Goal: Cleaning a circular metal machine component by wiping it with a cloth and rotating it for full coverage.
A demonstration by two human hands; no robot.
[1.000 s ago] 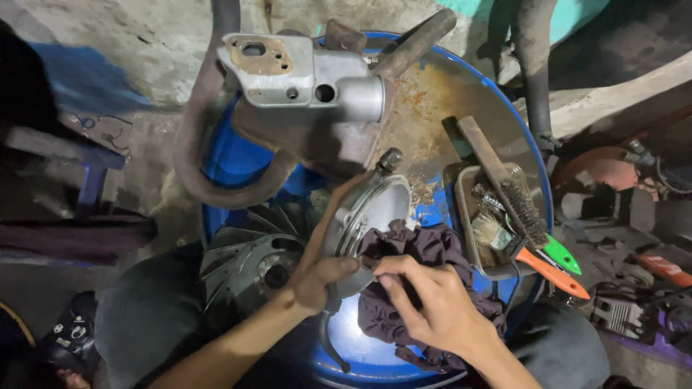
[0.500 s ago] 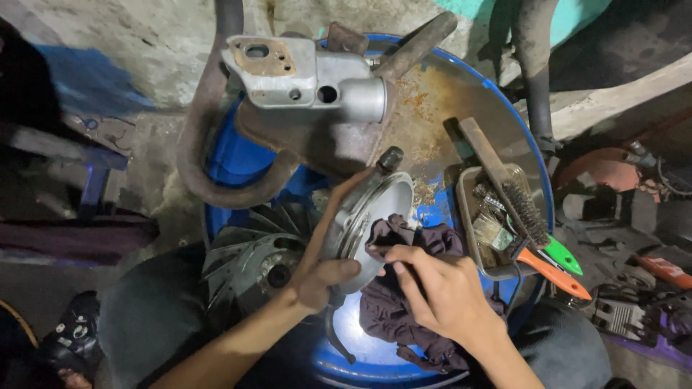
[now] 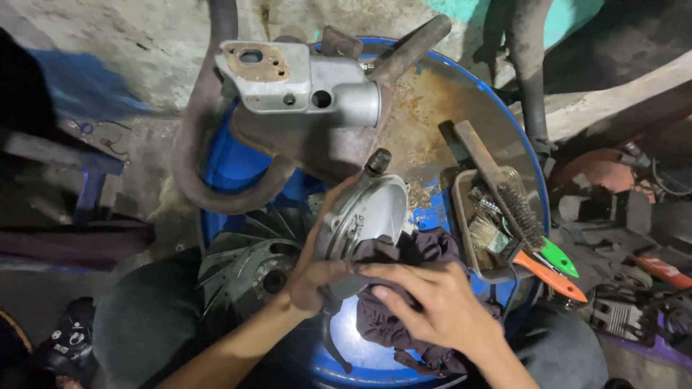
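While left hand (image 3: 311, 277) clamps lower edge of round metal cover (image 3: 364, 216), grip closed on its rim, cover stands tilted on blue drum top (image 3: 432, 101). Right hand (image 3: 440, 306) just right of that grip, fingers pressed flat on dark purple rag (image 3: 404, 252), rag touching cover's face. Finned flywheel (image 3: 249, 259) just left of left grip. Grey engine casting (image 3: 303, 83) beyond both hands. Tray (image 3: 461, 216) with wire brush (image 3: 515, 205) and orange- and green-handled brushes right of right hand.
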